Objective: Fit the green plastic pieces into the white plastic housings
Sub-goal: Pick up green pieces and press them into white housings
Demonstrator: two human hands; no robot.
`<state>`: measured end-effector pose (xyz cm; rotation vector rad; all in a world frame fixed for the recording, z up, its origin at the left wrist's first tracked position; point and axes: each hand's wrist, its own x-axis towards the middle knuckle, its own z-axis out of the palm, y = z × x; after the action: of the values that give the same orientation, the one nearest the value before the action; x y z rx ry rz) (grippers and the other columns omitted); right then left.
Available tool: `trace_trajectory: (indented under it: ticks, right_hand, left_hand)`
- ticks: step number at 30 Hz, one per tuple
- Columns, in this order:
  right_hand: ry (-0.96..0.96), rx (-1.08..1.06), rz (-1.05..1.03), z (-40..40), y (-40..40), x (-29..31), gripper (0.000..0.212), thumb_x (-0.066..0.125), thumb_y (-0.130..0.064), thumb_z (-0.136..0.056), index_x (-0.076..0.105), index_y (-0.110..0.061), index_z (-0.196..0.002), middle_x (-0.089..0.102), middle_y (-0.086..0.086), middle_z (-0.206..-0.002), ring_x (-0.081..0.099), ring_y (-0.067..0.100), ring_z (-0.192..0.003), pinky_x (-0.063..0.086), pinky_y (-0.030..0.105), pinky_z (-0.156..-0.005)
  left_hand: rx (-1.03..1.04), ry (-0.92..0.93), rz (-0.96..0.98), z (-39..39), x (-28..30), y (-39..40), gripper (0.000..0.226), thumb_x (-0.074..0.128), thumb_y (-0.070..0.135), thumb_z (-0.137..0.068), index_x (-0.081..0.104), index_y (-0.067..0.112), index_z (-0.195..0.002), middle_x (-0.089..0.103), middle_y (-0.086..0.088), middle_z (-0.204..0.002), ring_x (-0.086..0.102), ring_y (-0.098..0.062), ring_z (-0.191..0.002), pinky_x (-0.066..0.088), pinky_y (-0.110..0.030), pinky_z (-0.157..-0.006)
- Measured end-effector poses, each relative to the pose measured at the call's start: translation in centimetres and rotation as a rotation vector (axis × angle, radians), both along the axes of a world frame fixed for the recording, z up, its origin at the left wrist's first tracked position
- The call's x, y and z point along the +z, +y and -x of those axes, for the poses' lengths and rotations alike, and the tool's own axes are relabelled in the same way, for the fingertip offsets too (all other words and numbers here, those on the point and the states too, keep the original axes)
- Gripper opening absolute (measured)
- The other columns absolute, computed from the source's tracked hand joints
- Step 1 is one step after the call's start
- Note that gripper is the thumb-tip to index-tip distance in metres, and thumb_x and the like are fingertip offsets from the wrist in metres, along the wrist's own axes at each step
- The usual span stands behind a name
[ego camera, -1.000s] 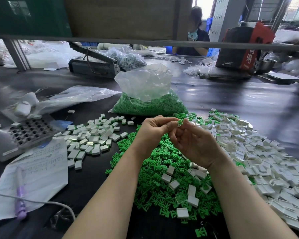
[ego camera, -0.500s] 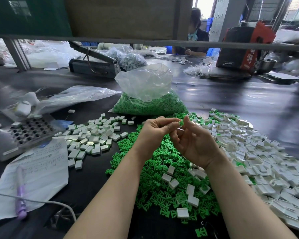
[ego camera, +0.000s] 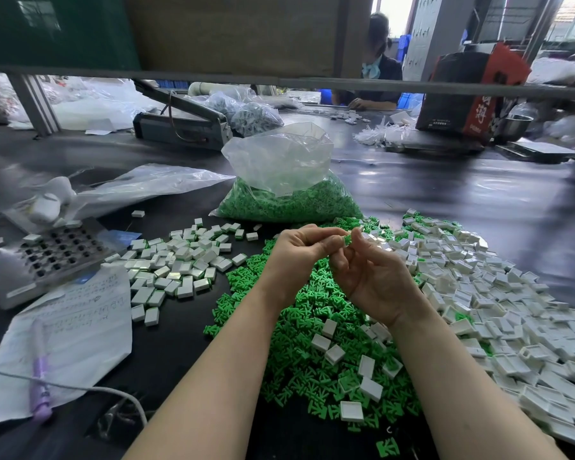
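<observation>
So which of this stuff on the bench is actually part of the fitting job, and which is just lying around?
Part of the job:
- green piece pinched between left hand and right hand
- loose green pile
- empty white housings
- finished pieces
- bag of green pieces

Lying about:
- handwritten paper
- purple pen
- perforated metal block
- empty plastic bag

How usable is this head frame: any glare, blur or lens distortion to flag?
Head view: wide-angle bending curves the shelf rail and stretches the forearms at the bottom edge. Window light blows out the top right, and the dark table carries sheen. The far left edge is smeared. The hands are sharp: left hand and right hand meet on a green piece.
</observation>
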<state>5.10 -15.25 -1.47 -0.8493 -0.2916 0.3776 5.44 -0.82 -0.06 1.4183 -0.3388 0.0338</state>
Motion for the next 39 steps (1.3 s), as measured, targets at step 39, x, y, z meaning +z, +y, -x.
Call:
trace_trajectory:
  ticks: [39]
  right_hand:
    - [-0.031, -0.015, -0.019, -0.2, 0.5, -0.1, 0.033, 0.053, -0.037, -0.095, 0.074, -0.012, -0.092, 0.064, 0.002, -0.077, 0.063, 0.009, -0.072, 0.053, 0.018, -0.071]
  left_hand:
    - [0.026, -0.057, -0.126, 0.4, 1.0, 0.2, 0.013, 0.062, 0.006, -0.092, 0.074, 0.01, -0.097, 0.07, -0.008, -0.072, 0.067, -0.01, -0.072, 0.051, -0.017, -0.074]
